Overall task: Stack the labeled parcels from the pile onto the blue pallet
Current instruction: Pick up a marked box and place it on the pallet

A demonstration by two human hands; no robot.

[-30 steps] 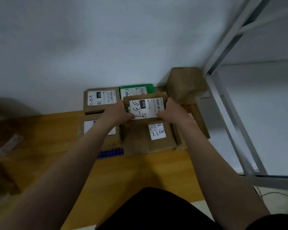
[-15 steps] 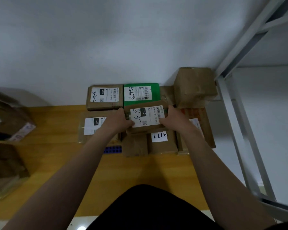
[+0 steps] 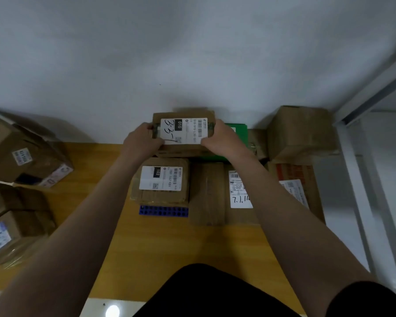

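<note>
Both hands hold a small brown parcel with a white label marked "010". My left hand grips its left end and my right hand its right end. The parcel sits on top of another brown parcel at the back row by the wall, next to a green parcel. Only a strip of the blue pallet shows, under a parcel labeled "102". To the right of that lie a plain brown parcel and a parcel with a handwritten label.
A tall brown box stands at the back right, with a red-printed carton in front of it. A pile of brown parcels lies at the left on the wooden floor. A white metal rack frame rises at the right.
Both hands carried the "010" parcel away from me, from above the front row to the top of the back-left parcel at the wall. The view shifted, showing more of the pile at the left.
</note>
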